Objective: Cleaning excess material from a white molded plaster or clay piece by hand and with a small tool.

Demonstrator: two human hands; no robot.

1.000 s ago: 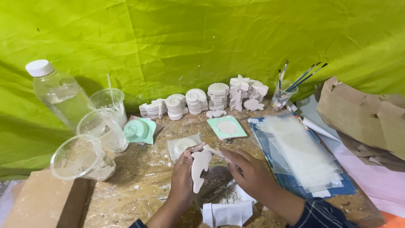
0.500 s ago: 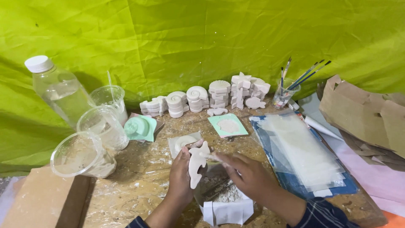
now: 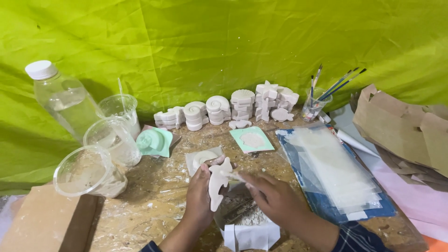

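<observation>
though it looks solid, the white plaster dolphin (image 3: 217, 184) is probably light, stiff and brittle, with a chalky surface that grips well but sheds dust; i judge its thin tail and fin the parts likeliest to snap, so the thick middle of the body is the safe place to hold. it stands upright above the desk (image 3: 154, 205), just in front of the person. the left hand (image 3: 198, 196) is wrapped around its body from the left side. the right hand (image 3: 270, 198) is closed on a thin pale tool (image 3: 233, 175) whose tip touches the dolphin's upper part; what kind of tool it is cannot be made out. a dusty tray (image 3: 242, 212) below is partly hidden by both hands, and the forearms are cut off at the bottom edge
</observation>
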